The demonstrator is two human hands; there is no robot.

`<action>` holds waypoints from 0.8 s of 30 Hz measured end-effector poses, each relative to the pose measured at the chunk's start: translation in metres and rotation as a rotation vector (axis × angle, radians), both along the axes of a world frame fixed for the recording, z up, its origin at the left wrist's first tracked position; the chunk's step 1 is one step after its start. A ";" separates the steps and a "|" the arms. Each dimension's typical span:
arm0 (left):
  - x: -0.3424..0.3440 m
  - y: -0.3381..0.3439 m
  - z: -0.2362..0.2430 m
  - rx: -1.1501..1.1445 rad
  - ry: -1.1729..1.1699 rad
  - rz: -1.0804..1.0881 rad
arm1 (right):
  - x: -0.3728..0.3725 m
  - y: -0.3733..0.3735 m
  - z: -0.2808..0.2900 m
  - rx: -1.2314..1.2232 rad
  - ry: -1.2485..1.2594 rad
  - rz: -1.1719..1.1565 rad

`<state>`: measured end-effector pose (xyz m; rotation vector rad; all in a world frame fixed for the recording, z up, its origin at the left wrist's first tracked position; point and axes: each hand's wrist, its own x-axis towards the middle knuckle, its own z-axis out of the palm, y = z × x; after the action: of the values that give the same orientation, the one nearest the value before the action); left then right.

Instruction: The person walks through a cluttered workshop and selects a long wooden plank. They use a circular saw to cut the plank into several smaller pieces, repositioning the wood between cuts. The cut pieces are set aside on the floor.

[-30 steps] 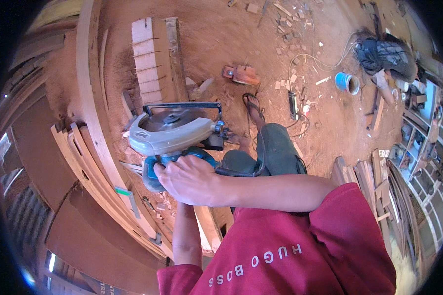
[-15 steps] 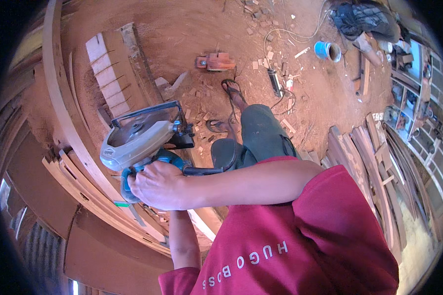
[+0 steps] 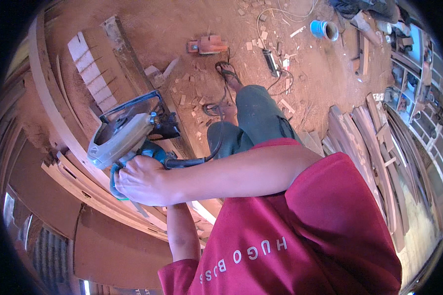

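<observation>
Clamping the circular saw [image 3: 128, 135] handle, right grip [image 3: 142, 179] below its guard, left grip hidden.

Right hand [image 3: 142, 179] at left of the scene, fingers curled tight in a closed grip, knuckles up. Right forearm stretched almost level from the right, bare, elbow slightly bent. Left forearm below it, reaching up from near, left hand hidden behind the right one.
</observation>
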<state>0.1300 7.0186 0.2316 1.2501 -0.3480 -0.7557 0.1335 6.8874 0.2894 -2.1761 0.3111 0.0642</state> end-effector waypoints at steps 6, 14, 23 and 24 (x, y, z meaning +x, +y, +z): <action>0.003 0.012 0.001 0.123 -0.065 0.009 | 0.001 -0.008 0.007 0.023 0.042 0.047; 0.010 0.023 -0.002 0.254 -0.146 -0.007 | 0.000 -0.014 0.006 0.047 0.035 0.042; 0.014 0.031 -0.004 0.335 -0.219 0.011 | 0.005 -0.006 0.003 0.036 0.008 0.037; 0.014 0.031 -0.004 0.341 -0.226 0.014 | 0.007 0.001 -0.001 0.015 -0.009 0.008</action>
<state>0.1438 7.0491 0.2277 1.6652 -0.4039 -0.6804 0.1406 6.8886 0.2887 -2.1619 0.2958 0.0607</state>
